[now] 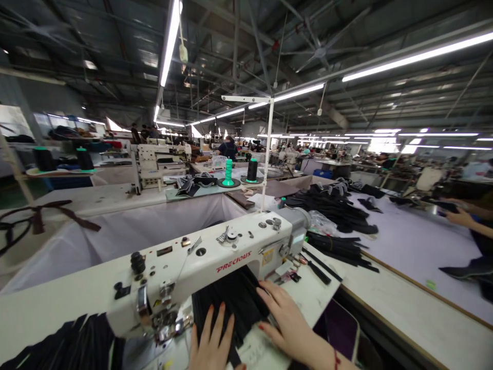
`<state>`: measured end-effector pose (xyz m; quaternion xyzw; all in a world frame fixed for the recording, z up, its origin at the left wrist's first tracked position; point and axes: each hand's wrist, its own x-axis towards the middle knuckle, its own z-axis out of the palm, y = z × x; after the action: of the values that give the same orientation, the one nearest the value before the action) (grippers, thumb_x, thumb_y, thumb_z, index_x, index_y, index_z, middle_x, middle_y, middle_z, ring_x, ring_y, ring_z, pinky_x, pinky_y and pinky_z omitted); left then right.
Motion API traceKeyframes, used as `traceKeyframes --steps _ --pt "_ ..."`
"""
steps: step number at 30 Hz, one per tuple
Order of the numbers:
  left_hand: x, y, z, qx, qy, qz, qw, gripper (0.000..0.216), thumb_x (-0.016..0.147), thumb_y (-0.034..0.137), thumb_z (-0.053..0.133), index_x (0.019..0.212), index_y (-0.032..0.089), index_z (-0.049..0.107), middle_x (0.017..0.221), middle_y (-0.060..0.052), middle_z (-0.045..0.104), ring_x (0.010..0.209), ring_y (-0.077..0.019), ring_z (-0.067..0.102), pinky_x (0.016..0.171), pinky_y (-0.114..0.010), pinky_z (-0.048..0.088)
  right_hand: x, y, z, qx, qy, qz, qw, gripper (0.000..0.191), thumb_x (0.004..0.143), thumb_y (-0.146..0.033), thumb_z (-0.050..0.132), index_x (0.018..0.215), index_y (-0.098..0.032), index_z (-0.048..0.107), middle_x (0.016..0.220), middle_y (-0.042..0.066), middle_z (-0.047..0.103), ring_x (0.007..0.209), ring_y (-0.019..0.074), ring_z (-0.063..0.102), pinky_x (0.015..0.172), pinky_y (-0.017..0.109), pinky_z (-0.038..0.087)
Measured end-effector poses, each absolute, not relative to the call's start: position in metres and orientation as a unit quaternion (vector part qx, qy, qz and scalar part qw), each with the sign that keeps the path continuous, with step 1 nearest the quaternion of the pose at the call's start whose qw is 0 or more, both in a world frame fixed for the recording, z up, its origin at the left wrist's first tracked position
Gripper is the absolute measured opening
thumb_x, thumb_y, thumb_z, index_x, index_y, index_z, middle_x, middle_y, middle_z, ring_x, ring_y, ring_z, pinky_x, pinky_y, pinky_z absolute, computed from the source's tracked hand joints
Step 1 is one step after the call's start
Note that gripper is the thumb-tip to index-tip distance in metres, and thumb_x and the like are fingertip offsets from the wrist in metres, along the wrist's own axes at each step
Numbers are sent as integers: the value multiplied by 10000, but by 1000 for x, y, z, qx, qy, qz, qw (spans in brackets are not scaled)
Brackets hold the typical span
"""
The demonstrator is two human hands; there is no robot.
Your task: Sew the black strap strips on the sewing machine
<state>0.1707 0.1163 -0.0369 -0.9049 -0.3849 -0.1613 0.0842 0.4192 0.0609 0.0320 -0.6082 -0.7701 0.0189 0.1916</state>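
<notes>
A white sewing machine (215, 262) marked PRECIOUS lies across the bench in front of me. Black fabric (231, 298) passes under its arm, beside the needle head (165, 318). My left hand (211, 341) rests flat on the fabric, fingers spread, close to the needle area. My right hand (287, 321) presses flat on the fabric's right edge and the machine bed. More black fabric (77, 341) hangs out at the left of the machine.
Piles of black strips (335, 210) lie on the long light table (416, 246) to the right, where another person's hand (460, 218) reaches in. Green and black thread cones (228, 173) stand behind, with another sewing machine (157, 162). A white thread stand pole (266, 154) rises behind my machine.
</notes>
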Motion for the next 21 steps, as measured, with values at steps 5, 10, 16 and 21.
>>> traceKeyframes --steps 5,10,16,21 --pt "168 127 -28 -910 -379 -167 12 576 897 244 562 1469 264 499 1563 -110 427 1420 -424 388 1059 -693 389 438 23 -10 -709 -694 21 123 677 896 -296 559 1521 -106 381 1575 180 339 1458 322 328 1177 555 292" --pt "172 133 -30 -911 -368 -188 -8 552 943 268 542 1489 260 463 1587 -106 397 1452 -381 342 1115 -650 352 417 49 -15 -736 -665 -9 126 531 939 -257 475 1452 -119 480 1548 164 397 1425 321 384 1158 558 315" --pt "155 110 -4 -906 -355 -230 1 611 982 323 509 1555 210 328 1607 -137 347 1469 -367 317 1127 -665 330 416 50 -15 -743 -641 -81 178 401 978 -236 376 1285 -134 615 1333 192 594 1195 349 573 1035 563 431" --pt "107 76 23 -924 -310 -222 40 518 964 226 515 1478 213 455 1578 -98 415 1432 -284 405 1133 -512 417 430 17 -4 -710 -650 -107 251 456 1054 -346 264 1166 -166 667 1070 171 678 965 307 666 823 457 552"
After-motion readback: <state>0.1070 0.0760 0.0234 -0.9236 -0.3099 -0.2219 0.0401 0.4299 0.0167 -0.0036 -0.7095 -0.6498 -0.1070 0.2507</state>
